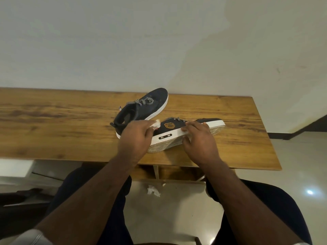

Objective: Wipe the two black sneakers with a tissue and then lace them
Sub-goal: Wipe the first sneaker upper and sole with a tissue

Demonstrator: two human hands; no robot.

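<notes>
Wooden table (53,121): left fingers (148,131) pinch tissue (155,124); right fingers (187,129) grip tilted sneaker (177,134).

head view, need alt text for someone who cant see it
A person's left hand presses a white tissue against a black sneaker tipped on its side on a wooden table, while the right hand grips its white sole. A second black sneaker sits upright just behind, and a crumpled tissue lies on the floor below.
</notes>
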